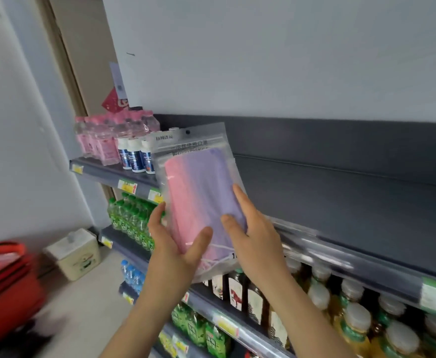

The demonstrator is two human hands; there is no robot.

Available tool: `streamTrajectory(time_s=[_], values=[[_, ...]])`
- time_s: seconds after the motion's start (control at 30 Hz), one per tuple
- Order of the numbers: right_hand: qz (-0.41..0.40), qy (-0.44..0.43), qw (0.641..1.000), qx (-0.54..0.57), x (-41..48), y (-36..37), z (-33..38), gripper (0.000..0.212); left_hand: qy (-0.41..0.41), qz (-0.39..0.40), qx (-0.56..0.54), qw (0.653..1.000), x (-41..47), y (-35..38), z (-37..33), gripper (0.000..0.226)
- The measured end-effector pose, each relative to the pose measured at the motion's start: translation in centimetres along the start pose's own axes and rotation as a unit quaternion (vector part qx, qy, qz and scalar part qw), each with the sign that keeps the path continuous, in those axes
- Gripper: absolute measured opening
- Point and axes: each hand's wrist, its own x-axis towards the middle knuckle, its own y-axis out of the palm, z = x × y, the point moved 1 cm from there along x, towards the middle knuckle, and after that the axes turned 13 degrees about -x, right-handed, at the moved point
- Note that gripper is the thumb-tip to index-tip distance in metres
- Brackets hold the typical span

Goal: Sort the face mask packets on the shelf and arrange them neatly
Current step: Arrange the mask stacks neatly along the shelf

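Nearest the camera, both bare forearms rise from the lower edge of the view. The left hand [175, 239] and right hand [253, 233] together hold one face mask packet [198, 187], a clear zip bag of pink-to-purple masks. The left hand cups the packet's lower left edge, thumb across the front; its other fingers are behind the bag and cannot be seen. The right hand lies flat on the purple side, fingers [240, 200] spread and pressing the front face. The packet stands roughly upright, tilted slightly left, in the air in front of the top shelf [341, 202], not resting on it.

Below the hands, the lower shelves carry bottled drinks [351, 316] with white caps and green-labelled bottles [131, 218]. To the left, on the floor, are a red basket [7, 275], blurred, and a small cream box [74, 254].

Further back, the top shelf is bare across its right and middle span. At its far left end stand pink bottles [100, 138] and white-capped blue-labelled bottles [136, 156].

Assessment: no packet is seen lying on the shelf. The task appears at an early stage, with this packet not yet set down. Remaining: placing it and squaring it, then any others; further packets are not visible in this view.
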Motion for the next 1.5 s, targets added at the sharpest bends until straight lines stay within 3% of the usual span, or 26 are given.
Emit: streamTrajectory(time_s=[0.13, 0.37, 0.67, 0.8, 0.93, 1.07, 1.23, 1.3, 1.4, 1.5], values=[[0.015, -0.022, 0.999, 0.020, 5.0, 2.3, 1.6, 0.053, 0.012, -0.019, 0.064, 0.998, 5.0, -2.5, -0.3, 0.071], [-0.029, 0.020, 0.998, -0.055, 9.7, 5.0, 2.1, 0.056, -0.010, 0.022, 0.109, 0.994, 12.2, -3.6, 1.2, 0.072], [-0.036, 0.126, 0.985, -0.110, 15.4, 8.1, 3.4, 0.059, -0.083, 0.187, 0.076, 0.976, 24.0, -4.9, 4.2, 0.074], [-0.049, 0.181, 0.973, -0.133, 18.2, 10.8, 4.5, 0.051, -0.060, 0.280, 0.156, 0.945, 28.9, -5.6, 5.4, 0.057], [-0.049, 0.221, 0.962, -0.150, 20.6, 13.0, 5.1, 0.053, -0.039, 0.326, 0.197, 0.924, 32.0, -6.3, 6.8, 0.056], [-0.049, 0.259, 0.952, -0.153, 22.4, 13.8, 5.4, 0.047, -0.020, 0.312, 0.154, 0.937, 33.4, -6.4, 7.7, 0.040], [-0.081, 0.287, 0.950, -0.089, 23.2, 13.9, 4.9, 0.056, -0.032, 0.305, 0.010, 0.952, 33.1, -6.9, 8.6, 0.027], [-0.106, 0.297, 0.948, -0.051, 23.1, 13.6, 4.8, 0.055, 0.000, 0.327, 0.027, 0.945, 32.7, -7.4, 8.3, 0.032], [-0.135, 0.301, 0.944, 0.018, 22.8, 13.4, 5.0, 0.053, 0.116, 0.364, 0.107, 0.918, 31.7, -8.9, 7.5, 0.056], [-0.140, 0.286, 0.945, 0.076, 22.3, 13.4, 5.3, 0.055, 0.200, 0.399, 0.205, 0.871, 31.0, -9.9, 7.5, 0.053]])
